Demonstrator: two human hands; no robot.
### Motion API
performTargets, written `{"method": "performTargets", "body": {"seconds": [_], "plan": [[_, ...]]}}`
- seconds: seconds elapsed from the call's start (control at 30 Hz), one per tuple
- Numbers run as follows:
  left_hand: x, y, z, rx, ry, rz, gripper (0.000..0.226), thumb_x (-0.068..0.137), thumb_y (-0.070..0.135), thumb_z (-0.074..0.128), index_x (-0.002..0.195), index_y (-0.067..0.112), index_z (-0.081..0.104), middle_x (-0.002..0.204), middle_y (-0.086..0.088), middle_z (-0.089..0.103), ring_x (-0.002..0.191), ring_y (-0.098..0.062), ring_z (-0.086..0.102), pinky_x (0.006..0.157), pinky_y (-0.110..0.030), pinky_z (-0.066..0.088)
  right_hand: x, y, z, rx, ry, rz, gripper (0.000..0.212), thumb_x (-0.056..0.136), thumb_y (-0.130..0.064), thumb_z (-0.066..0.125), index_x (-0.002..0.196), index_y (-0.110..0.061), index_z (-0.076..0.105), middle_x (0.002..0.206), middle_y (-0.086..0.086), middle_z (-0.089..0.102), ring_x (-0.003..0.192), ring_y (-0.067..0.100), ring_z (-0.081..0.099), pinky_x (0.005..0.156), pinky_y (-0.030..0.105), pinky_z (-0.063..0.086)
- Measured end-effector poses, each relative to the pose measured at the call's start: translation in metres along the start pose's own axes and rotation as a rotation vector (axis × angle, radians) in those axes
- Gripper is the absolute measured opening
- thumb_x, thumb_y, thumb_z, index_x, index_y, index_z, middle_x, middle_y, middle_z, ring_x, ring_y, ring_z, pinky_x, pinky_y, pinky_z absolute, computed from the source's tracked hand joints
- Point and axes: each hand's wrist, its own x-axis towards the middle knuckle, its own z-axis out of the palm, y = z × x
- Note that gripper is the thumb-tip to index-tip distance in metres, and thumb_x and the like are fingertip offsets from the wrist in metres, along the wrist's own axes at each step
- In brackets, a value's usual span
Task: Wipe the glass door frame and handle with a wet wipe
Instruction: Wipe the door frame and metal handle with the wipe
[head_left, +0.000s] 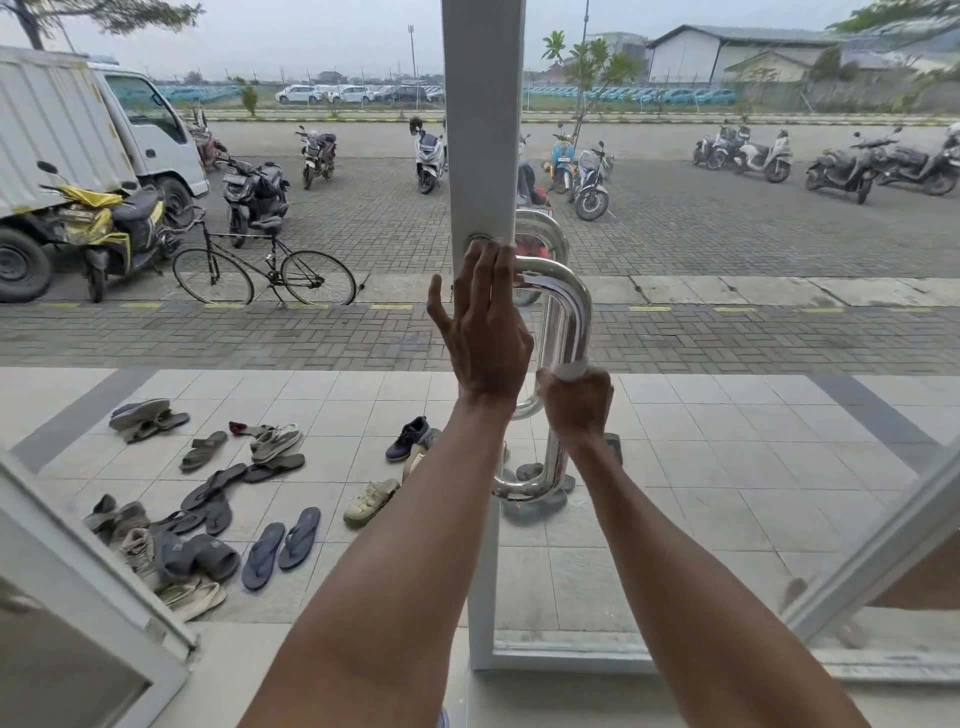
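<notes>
The white door frame (483, 130) rises up the middle of the head view, with glass to its right. A polished chrome handle (569, 317) curves out from the frame and runs downward. My left hand (485, 332) lies flat and open against the frame, fingers up near the handle's top mount. My right hand (576, 408) is closed around the handle's vertical bar, with a white wet wipe (570, 370) showing just above the fist, wrapped on the bar. The handle's lower bend (524, 488) shows between my forearms.
Many shoes and sandals (218, 493) lie on the tiled porch at the lower left. Beyond it stand a bicycle (262, 270), parked scooters and a white truck (88, 140). Other frame bars slant in at the lower left (98, 587) and lower right (878, 551).
</notes>
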Motion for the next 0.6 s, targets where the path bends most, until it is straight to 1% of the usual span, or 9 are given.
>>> {"method": "performTargets", "body": {"seconds": [0.1,0.17,0.2,0.23,0.3,0.37,0.43,0.5,0.6], "plan": [[0.001,-0.004,-0.001,0.015,-0.01,0.023,0.062,0.071,-0.004,0.06,0.131,0.013,0.061,0.135,0.0,0.061,0.131,-0.018,0.052,0.112,-0.054,0.028,-0.013,0.008,-0.002,-0.078,-0.051,0.096,0.021,0.061,-0.028,0.067,0.055,-0.01,0.059,0.055,0.0,0.061,0.062,0.023,0.063,0.07,0.045,0.056],[0.001,-0.006,-0.002,0.015,-0.008,0.039,0.061,0.072,-0.004,0.06,0.13,0.013,0.061,0.135,0.0,0.061,0.13,-0.019,0.053,0.112,-0.053,0.027,-0.017,-0.005,-0.01,-0.165,-0.064,0.08,0.019,0.069,-0.029,0.067,0.061,-0.013,0.061,0.07,0.008,0.069,0.076,0.029,0.066,0.081,0.043,0.053],[0.001,-0.006,-0.002,0.012,-0.008,0.04,0.06,0.072,-0.003,0.059,0.13,0.013,0.061,0.135,0.0,0.061,0.13,-0.019,0.053,0.112,-0.053,0.027,-0.016,-0.014,-0.015,-0.196,-0.05,0.053,0.019,0.071,-0.03,0.067,0.067,-0.011,0.066,0.076,0.011,0.071,0.08,0.031,0.066,0.084,0.042,0.052],[0.001,-0.006,-0.001,0.009,-0.009,0.035,0.059,0.073,-0.002,0.058,0.13,0.012,0.061,0.134,0.0,0.061,0.131,-0.019,0.053,0.112,-0.053,0.026,-0.014,-0.027,-0.019,-0.21,-0.019,0.008,0.022,0.072,-0.031,0.067,0.071,-0.009,0.068,0.077,0.012,0.071,0.08,0.031,0.066,0.082,0.04,0.052],[0.001,-0.004,-0.001,0.006,-0.008,0.024,0.055,0.076,0.001,0.056,0.13,0.012,0.062,0.134,0.0,0.062,0.131,-0.019,0.053,0.112,-0.053,0.026,-0.004,-0.058,-0.024,-0.211,0.093,-0.134,0.024,0.074,-0.031,0.064,0.07,-0.007,0.067,0.07,0.011,0.067,0.074,0.027,0.065,0.074,0.034,0.051],[0.001,-0.003,-0.001,0.014,-0.006,0.031,0.052,0.079,0.005,0.054,0.13,0.012,0.063,0.134,0.0,0.062,0.13,-0.018,0.053,0.112,-0.051,0.025,0.006,-0.088,-0.026,-0.172,0.169,-0.25,0.019,0.077,-0.026,0.059,0.066,-0.011,0.063,0.067,0.008,0.064,0.067,0.022,0.057,0.075,0.035,0.049],[0.0,-0.005,0.001,0.028,0.002,0.053,0.051,0.08,0.006,0.056,0.13,0.013,0.063,0.134,0.001,0.062,0.13,-0.017,0.054,0.113,-0.05,0.025,0.009,-0.099,-0.026,-0.17,0.194,-0.328,0.021,0.08,-0.022,0.051,0.059,-0.016,0.055,0.06,0.004,0.058,0.063,0.023,0.056,0.076,0.037,0.048],[-0.002,-0.008,0.002,0.039,0.0,0.063,0.052,0.079,0.006,0.06,0.13,0.014,0.062,0.135,0.001,0.062,0.13,-0.017,0.053,0.113,-0.051,0.024,0.005,-0.091,-0.026,-0.175,0.208,-0.325,0.022,0.078,-0.021,0.054,0.058,-0.015,0.054,0.057,0.002,0.059,0.061,0.026,0.061,0.073,0.035,0.049],[-0.003,-0.008,0.004,0.028,0.002,0.047,0.051,0.08,0.008,0.058,0.131,0.013,0.062,0.136,0.001,0.061,0.132,-0.017,0.051,0.114,-0.052,0.024,-0.001,-0.07,-0.017,-0.092,0.23,-0.176,0.017,0.073,-0.023,0.06,0.063,-0.009,0.063,0.068,0.012,0.069,0.074,0.034,0.067,0.078,0.042,0.053]]}}
